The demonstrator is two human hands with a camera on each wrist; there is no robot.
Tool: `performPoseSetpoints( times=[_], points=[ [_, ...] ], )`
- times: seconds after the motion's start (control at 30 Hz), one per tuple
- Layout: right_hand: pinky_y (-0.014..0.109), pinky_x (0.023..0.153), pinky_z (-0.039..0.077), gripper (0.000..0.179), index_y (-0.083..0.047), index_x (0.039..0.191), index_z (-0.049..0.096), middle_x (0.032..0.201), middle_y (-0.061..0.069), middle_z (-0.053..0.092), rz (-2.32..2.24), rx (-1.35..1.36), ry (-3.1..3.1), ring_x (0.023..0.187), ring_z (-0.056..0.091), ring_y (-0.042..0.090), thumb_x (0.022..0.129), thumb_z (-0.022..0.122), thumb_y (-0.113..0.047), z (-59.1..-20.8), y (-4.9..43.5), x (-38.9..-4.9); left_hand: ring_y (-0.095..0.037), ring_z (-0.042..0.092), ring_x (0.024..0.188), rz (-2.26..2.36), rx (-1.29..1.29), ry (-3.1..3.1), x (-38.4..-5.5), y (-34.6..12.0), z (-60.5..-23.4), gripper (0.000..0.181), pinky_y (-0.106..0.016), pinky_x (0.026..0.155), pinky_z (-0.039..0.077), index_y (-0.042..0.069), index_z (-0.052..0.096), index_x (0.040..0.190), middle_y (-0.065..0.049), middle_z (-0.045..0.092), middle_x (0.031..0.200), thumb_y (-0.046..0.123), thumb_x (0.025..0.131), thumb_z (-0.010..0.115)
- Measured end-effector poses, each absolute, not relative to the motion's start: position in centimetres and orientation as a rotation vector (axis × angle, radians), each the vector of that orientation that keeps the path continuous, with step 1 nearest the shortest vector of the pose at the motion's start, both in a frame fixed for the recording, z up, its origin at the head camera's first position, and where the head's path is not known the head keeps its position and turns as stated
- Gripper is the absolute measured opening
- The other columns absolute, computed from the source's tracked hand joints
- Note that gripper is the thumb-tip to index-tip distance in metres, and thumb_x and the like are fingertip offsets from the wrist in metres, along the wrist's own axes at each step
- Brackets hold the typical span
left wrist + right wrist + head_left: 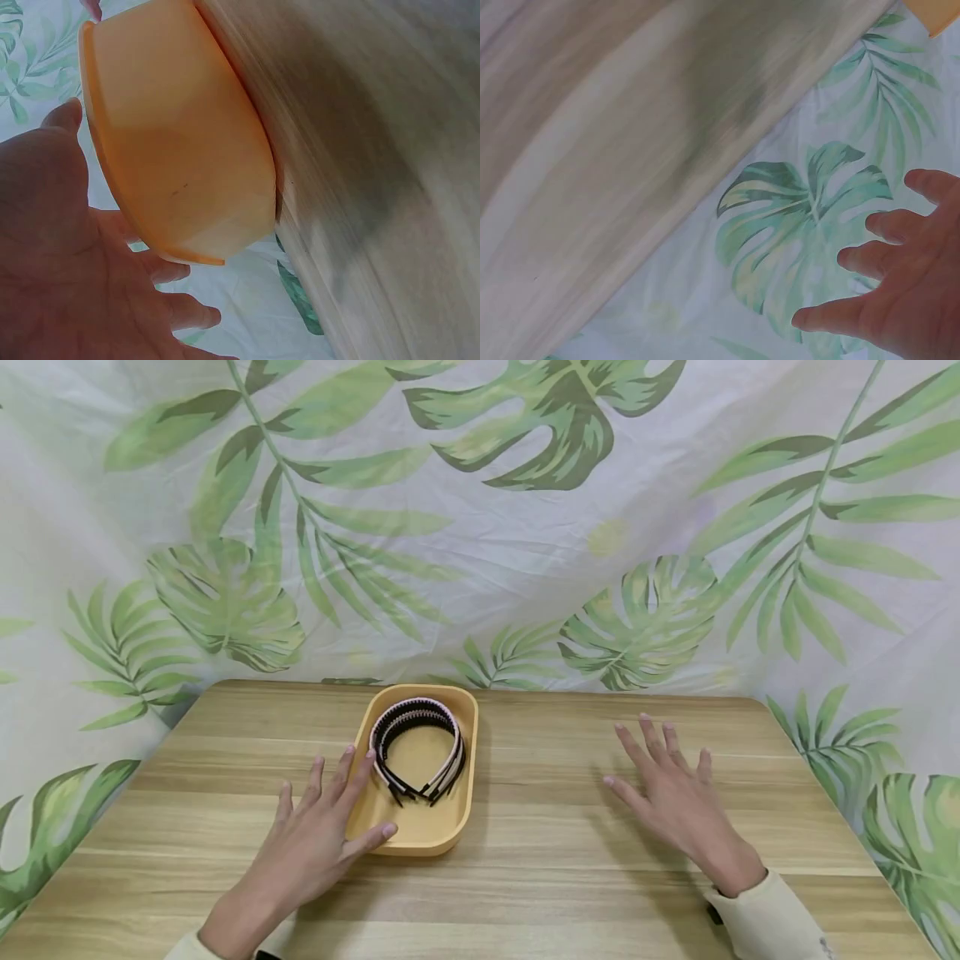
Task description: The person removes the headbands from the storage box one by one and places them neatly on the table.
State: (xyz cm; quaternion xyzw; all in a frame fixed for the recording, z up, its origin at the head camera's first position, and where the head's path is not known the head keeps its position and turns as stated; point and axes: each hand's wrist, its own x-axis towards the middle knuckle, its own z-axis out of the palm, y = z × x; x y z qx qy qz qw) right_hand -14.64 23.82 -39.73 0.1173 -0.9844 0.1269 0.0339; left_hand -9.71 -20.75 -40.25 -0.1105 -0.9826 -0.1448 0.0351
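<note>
Several headbands (417,717), black and pale pink with toothed inner edges, lie nested together in an orange-yellow rectangular tray (420,843). My left hand (311,835) is spread over the tray's left side, its index fingertip beside the headbands and its thumb over the near left rim. In the left wrist view the tray's outer wall (180,135) stands right beside the thumb and fingers. My right hand (678,797) hovers over the right part of the table with fingers spread, holding nothing. The right wrist view shows its straight fingers (885,259) apart from the tray.
The wood-grain table (540,893) has rounded far corners. Directly behind it hangs a white cloth (510,543) printed with green leaves, which also drops past both sides of the table. The tray stands left of the middle, close to the table's far edge.
</note>
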Motion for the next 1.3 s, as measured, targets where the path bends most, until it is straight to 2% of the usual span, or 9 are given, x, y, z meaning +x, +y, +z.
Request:
performPoseSetpoints(
  times=[0.27,0.67,0.9,1.13,1.3],
  points=[
    [0.087,0.11,0.008,0.076,-0.022,0.168,0.029,0.175,0.018,0.014,0.415,0.404,-3.01,0.158,0.014,0.052,0.106,0.051,-0.059,-39.7,22.2,-15.2,-0.059,0.013,0.155,-0.55,-0.312,-3.058,-10.0,-21.2,-40.4,0.109,-0.084,0.113,0.01,0.02,0.007,0.171,-0.022,0.014,0.174,0.067,0.093,0.067],
    [0.086,0.112,0.011,0.075,-0.02,0.166,0.032,0.174,0.018,0.019,0.425,0.522,-2.954,0.159,0.018,0.047,0.104,0.059,-0.052,-38.8,18.4,-16.6,-0.059,0.014,0.154,-0.706,-0.286,-3.094,-10.4,-22.1,-40.9,0.119,-0.081,0.114,0.013,0.01,0.001,0.17,-0.025,0.013,0.173,0.067,0.091,0.07],
    [0.084,0.113,0.015,0.073,-0.019,0.165,0.035,0.174,0.017,0.02,0.487,0.585,-2.93,0.159,0.02,0.046,0.104,0.06,-0.051,-37.9,16.4,-17.4,-0.061,0.026,0.149,-0.874,-0.366,-3.04,-10.8,-22.7,-41.3,0.121,-0.078,0.113,0.025,0.008,0.002,0.169,-0.03,0.022,0.17,0.061,0.089,0.076],
    [0.083,0.114,0.017,0.072,-0.018,0.164,0.038,0.172,0.019,0.027,0.56,0.629,-2.928,0.159,0.022,0.044,0.104,0.061,-0.05,-37.2,14.2,-18.2,-0.059,0.027,0.149,-1.116,-0.406,-3.048,-11.0,-23.2,-41.1,0.124,-0.073,0.115,0.028,0.01,-0.008,0.169,-0.035,0.013,0.17,0.053,0.09,0.079],
    [0.082,0.115,0.019,0.072,-0.017,0.164,0.038,0.17,0.02,0.03,0.61,0.668,-2.917,0.157,0.026,0.045,0.104,0.063,-0.048,-37.1,12.7,-18.6,-0.054,0.04,0.145,-1.209,-0.408,-3.07,-11.1,-23.3,-40.8,0.125,-0.068,0.114,0.035,0.011,-0.014,0.168,-0.038,0.012,0.168,0.048,0.091,0.079]
  ],
)
